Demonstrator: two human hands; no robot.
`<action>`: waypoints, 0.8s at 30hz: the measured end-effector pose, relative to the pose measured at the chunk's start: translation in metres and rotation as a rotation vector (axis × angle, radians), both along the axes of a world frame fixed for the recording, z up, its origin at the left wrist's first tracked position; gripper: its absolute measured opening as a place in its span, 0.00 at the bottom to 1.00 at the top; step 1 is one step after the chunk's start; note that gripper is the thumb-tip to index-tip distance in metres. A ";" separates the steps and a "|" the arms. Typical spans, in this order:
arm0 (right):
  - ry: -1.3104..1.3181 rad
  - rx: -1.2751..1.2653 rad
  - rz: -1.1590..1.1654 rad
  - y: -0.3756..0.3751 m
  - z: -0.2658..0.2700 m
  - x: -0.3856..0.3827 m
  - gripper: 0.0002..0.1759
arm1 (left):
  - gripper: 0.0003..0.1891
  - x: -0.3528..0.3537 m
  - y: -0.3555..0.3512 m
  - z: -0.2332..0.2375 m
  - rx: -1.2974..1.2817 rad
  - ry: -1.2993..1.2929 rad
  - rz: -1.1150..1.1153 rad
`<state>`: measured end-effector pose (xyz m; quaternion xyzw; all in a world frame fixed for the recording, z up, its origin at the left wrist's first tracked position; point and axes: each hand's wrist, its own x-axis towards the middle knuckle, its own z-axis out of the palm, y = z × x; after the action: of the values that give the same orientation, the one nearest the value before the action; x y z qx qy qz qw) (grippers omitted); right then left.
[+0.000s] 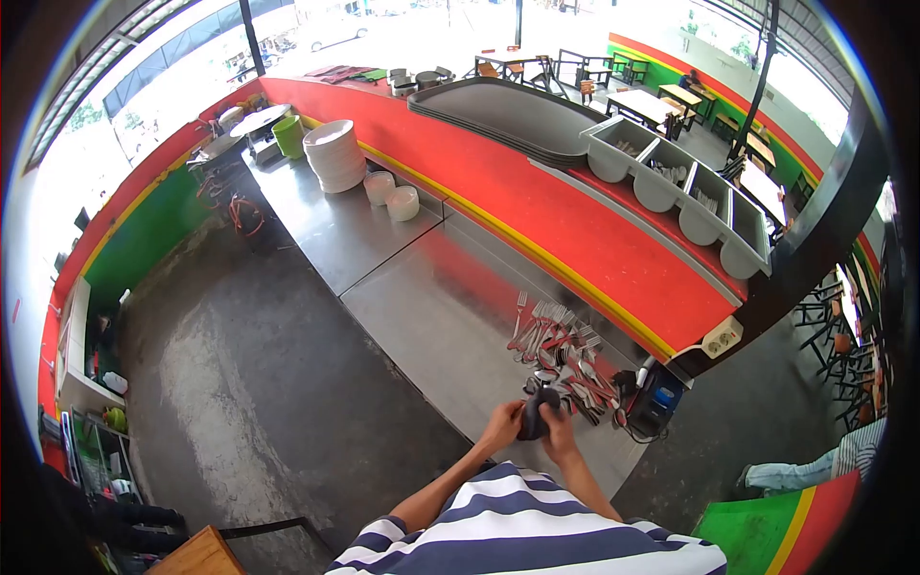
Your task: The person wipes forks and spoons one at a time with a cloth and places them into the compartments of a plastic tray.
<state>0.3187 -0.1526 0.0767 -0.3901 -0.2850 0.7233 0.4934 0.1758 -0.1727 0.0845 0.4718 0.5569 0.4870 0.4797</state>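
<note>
The left hand (501, 427) and right hand (560, 437) are clasped together on a dark rounded object (535, 414), close to the body over the steel table (431, 316); the pile of cutlery (567, 353) lies just beyond, nearer the right hand

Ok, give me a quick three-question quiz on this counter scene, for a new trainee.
1. True or false: the left hand and the right hand both grip the dark object.
2. The pile of cutlery lies on: A) the steel counter; B) the floor; C) a tray.
3. Fill in: the stack of white plates stands beside a ___ bucket.

Key: 1 true; 2 A; 3 green.
</note>
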 end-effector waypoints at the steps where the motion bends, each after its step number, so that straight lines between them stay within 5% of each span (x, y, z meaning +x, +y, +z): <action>1: -0.124 0.036 -0.011 -0.002 -0.004 -0.005 0.23 | 0.13 -0.002 0.000 0.002 -0.039 0.051 -0.058; 8: -0.047 -0.138 -0.284 0.018 0.009 0.003 0.16 | 0.15 -0.008 -0.004 0.019 -0.063 0.198 -0.261; 24: 0.020 -0.150 -0.335 0.047 0.034 0.028 0.18 | 0.10 -0.018 -0.005 0.031 0.020 0.318 -0.304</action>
<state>0.3469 -0.1052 0.1111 -0.4606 -0.1565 0.6540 0.5794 0.1581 -0.1774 0.1153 0.6261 0.5430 0.3339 0.4491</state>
